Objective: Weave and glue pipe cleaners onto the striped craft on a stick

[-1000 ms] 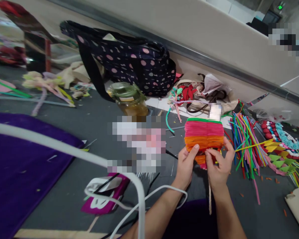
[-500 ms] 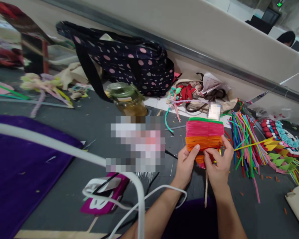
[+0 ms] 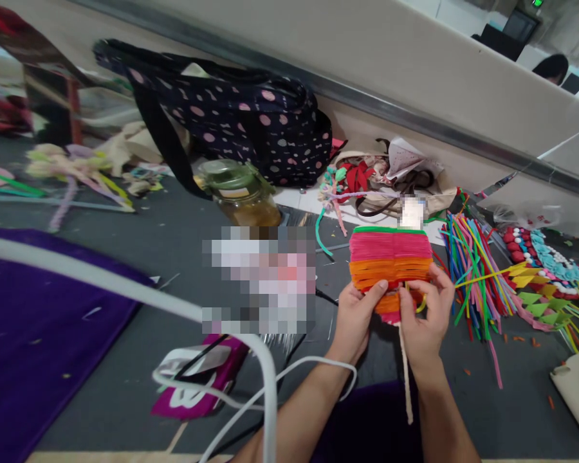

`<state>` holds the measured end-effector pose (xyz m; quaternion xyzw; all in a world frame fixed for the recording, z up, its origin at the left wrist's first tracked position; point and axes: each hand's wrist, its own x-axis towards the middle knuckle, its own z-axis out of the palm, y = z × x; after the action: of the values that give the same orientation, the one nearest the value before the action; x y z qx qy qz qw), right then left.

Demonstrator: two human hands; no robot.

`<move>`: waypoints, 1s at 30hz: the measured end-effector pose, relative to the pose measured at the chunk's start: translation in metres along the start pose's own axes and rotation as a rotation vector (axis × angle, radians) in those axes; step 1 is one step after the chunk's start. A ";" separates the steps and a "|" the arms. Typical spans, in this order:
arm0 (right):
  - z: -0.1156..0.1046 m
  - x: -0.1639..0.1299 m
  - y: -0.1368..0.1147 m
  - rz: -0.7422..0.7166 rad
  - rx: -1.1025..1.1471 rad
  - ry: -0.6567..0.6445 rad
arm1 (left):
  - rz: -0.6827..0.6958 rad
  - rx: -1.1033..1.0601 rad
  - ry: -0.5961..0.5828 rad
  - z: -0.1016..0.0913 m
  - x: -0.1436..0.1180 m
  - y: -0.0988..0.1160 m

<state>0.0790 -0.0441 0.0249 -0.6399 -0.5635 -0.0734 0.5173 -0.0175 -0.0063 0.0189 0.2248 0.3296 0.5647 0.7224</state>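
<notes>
Right at lower centre-right of the frame, both hands grip a woven pipe-cleaner block — pink rows on top w/ a green edge, orange rows below. Left hand is closed on the block's lower left corner, thumb pressed on the orange rows. Right hand is closed on the lower right part, fingers pinching near a yellow loop at the bottom edge. A pale stem hangs down from under the block, betw. the two wrists. Just right of the hands lies a loose pile of coloured pipe cleaners, and further right, at the frame's right edge, a flat craft piece w/ red and white beads. Upper centre: a dark polka-dot bag against the wall, a green-lidded jar in front of it. Lower left — purple cloth on the grey floor, a white cable crossing over it.
</notes>
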 end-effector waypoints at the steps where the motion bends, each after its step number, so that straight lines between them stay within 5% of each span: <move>1: -0.001 0.001 0.001 0.025 0.015 0.042 | -0.013 -0.012 -0.002 0.000 0.000 0.000; 6: -0.005 0.006 0.018 0.292 0.181 0.144 | 0.009 -0.050 0.008 -0.001 0.002 0.000; 12: 0.004 0.007 0.023 0.664 0.799 -0.197 | 0.079 -0.058 0.027 -0.001 0.004 0.001; 14: 0.006 0.006 0.019 0.695 0.899 -0.248 | 0.050 -0.061 0.005 -0.002 0.004 0.002; 22: 0.006 0.005 0.021 0.754 0.921 -0.108 | 0.019 -0.033 -0.040 -0.002 0.007 -0.003; 30: 0.007 0.003 0.017 0.682 0.865 -0.135 | 0.065 -0.054 -0.012 -0.002 0.006 -0.004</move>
<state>0.0897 -0.0340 0.0139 -0.5185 -0.3349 0.3776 0.6902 -0.0150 -0.0013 0.0131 0.2194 0.3023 0.5952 0.7115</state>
